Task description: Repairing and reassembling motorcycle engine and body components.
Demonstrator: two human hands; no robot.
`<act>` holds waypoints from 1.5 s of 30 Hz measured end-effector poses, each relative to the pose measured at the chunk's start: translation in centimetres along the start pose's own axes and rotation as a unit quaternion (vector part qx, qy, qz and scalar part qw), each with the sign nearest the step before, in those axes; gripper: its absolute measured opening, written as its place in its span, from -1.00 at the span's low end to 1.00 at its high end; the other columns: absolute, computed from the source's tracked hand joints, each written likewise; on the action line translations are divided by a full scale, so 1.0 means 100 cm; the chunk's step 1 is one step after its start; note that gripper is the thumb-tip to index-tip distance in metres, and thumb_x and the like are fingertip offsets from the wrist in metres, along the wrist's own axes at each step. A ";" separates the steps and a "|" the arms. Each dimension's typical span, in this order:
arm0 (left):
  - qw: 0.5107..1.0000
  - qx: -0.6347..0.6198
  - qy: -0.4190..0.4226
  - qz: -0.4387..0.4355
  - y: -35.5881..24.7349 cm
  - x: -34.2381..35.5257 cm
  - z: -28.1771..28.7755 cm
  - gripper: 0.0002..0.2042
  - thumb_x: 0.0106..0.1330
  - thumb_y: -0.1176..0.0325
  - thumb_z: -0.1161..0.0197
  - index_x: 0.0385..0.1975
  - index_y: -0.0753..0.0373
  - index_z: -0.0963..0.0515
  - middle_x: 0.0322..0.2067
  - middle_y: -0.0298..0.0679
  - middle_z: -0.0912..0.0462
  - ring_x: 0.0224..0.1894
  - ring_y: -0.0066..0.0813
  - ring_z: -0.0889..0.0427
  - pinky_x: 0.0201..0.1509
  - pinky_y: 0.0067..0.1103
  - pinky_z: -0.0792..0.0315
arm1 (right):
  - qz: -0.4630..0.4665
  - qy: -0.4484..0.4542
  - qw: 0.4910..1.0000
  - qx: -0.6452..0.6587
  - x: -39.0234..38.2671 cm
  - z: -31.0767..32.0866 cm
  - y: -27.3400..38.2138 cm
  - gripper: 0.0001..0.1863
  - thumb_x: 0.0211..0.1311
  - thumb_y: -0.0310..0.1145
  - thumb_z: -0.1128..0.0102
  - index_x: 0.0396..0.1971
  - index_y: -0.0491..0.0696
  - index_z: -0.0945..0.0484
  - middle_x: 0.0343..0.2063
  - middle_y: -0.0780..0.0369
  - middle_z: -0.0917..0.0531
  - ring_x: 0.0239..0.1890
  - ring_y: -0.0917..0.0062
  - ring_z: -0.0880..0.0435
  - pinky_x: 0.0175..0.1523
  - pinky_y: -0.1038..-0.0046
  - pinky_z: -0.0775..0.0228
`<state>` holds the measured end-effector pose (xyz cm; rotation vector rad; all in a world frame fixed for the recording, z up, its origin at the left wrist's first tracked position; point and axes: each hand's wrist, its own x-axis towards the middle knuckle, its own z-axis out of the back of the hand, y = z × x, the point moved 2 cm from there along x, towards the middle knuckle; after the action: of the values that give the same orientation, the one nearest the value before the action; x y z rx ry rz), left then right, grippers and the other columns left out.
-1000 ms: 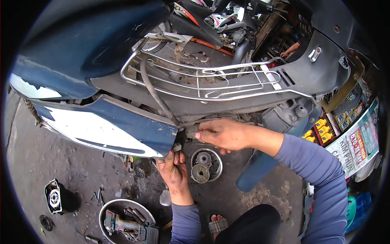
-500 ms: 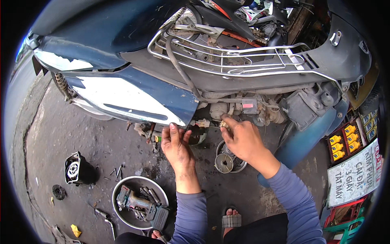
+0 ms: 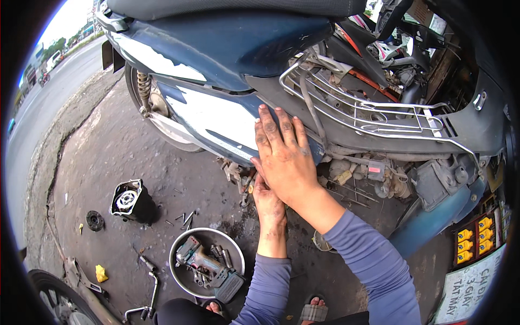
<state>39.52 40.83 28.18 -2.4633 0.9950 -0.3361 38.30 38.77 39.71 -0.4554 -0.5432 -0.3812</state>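
A scooter or motorbike stands in front of me, its dark blue side panel [image 3: 244,105] marked by a large white area. My right hand [image 3: 287,162] lies on the panel's front lower part, fingers stretched out. Just below it, my left hand [image 3: 268,203] comes up at the panel's lower edge. The right palm hides most of the left fingers, so whether they grip anything cannot be seen. Dusty mechanical parts [image 3: 382,176] are exposed to the right of my hands, under the silver metal rack [image 3: 346,123].
On the ground, a metal bowl [image 3: 172,265] holds a cordless power tool [image 3: 208,271] and several sockets [image 3: 221,254]. Left of it are a black housing [image 3: 143,208], a black disc [image 3: 95,221], loose bolts [image 3: 188,218] and a wrench [image 3: 153,290]. The blue fender [image 3: 428,216] stands at right.
My right hand has left the exposed parts and now lies flat on the side panel, overlapping my left hand. The view has turned leftward, showing more road.
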 end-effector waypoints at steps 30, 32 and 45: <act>0.976 0.180 -0.019 -0.124 -0.143 0.153 0.063 -0.08 0.03 -0.06 -0.49 0.24 0.49 -0.23 0.07 0.06 -0.48 0.13 -0.17 -0.46 0.29 -0.40 -0.23 | -0.190 0.132 0.973 -0.024 0.158 0.047 0.026 -0.52 -0.13 -0.02 -0.49 -0.38 -0.15 -0.67 -0.47 0.05 -0.68 -0.27 0.17 -0.71 -0.17 0.22 -0.51; 0.984 0.156 0.025 -0.083 -0.146 0.156 0.064 -0.10 0.03 -0.06 -0.49 0.21 0.51 -0.27 0.08 0.05 -0.48 0.13 -0.16 -0.47 0.30 -0.40 -0.23 | -0.196 0.154 0.968 -0.028 0.159 0.047 0.027 -0.50 -0.13 0.00 -0.49 -0.37 -0.15 -0.68 -0.44 0.03 -0.68 -0.27 0.15 -0.71 -0.16 0.23 -0.52; 0.991 0.069 0.013 -0.110 -0.144 0.169 0.072 -0.20 -0.06 0.09 -0.59 0.09 0.52 -0.40 -0.09 -0.03 -0.60 -0.06 -0.26 -0.59 0.14 -0.52 -0.38 | -0.138 0.175 0.972 -0.070 0.165 0.041 0.037 -0.54 -0.04 -0.01 -0.44 -0.40 -0.17 -0.69 -0.35 0.00 -0.71 -0.21 0.19 -0.74 -0.10 0.26 -0.56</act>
<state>62.78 40.32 30.05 -2.4512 0.6854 -0.4926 51.43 40.26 51.11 -0.4365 -0.2356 -0.7546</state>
